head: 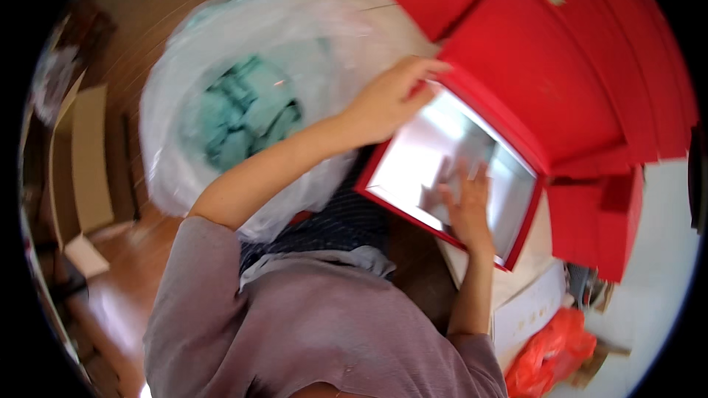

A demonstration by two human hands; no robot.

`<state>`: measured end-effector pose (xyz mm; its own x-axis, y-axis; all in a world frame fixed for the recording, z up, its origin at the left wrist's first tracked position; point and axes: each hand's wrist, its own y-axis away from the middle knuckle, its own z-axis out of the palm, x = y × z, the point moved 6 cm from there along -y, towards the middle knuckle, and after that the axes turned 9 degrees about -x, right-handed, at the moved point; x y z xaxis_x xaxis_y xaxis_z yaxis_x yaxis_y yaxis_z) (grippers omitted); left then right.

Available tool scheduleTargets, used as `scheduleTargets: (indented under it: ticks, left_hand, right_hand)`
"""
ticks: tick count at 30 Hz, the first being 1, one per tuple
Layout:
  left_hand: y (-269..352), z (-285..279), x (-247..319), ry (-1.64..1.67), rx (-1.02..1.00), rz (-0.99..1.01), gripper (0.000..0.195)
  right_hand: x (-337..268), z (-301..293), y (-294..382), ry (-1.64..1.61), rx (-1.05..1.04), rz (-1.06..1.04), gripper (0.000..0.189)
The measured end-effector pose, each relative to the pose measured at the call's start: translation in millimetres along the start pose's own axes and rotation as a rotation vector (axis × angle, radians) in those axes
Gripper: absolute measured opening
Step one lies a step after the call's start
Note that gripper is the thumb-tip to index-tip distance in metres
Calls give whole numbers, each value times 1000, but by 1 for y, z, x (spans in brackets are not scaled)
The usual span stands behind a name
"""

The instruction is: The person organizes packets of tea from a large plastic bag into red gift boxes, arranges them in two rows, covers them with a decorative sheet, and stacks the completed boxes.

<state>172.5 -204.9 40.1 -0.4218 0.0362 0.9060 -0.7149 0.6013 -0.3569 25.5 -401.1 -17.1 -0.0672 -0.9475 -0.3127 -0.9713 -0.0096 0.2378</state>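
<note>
A red box [365, 181] with a shiny, mirror-like silver inside lies tilted before me at the table's edge. My left hand [395, 100] is on its upper left corner, the fingers curled over the red rim. Inside the box is my right hand [470, 204], fingers spread against the reflective surface, with its reflection beside it. To the left of the box, a large clear plastic bag [171, 83] stands open and holds crumpled teal pieces [243, 110], whose material I cannot tell.
Several red boxes [531, 61] are stacked behind and right of the box on a pale table [531, 243]. A smaller red box [592, 215] sits at the right, above an orange-red plastic bag [553, 348]. An open cardboard box [91, 160] lies on the wooden floor at left.
</note>
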Motion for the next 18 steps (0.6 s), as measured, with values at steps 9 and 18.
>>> scheduleTargets:
  ticks: [9, 18]
  left_hand:
    - [245, -104, 10, -155, 604, -351, 36]
    - [309, -137, 20, 136, 1136, -245, 62]
  right_hand:
    - [-143, -24, 7, -98, 410, -279, 37]
    - [-374, 99, -121, -249, 201, -813, 44]
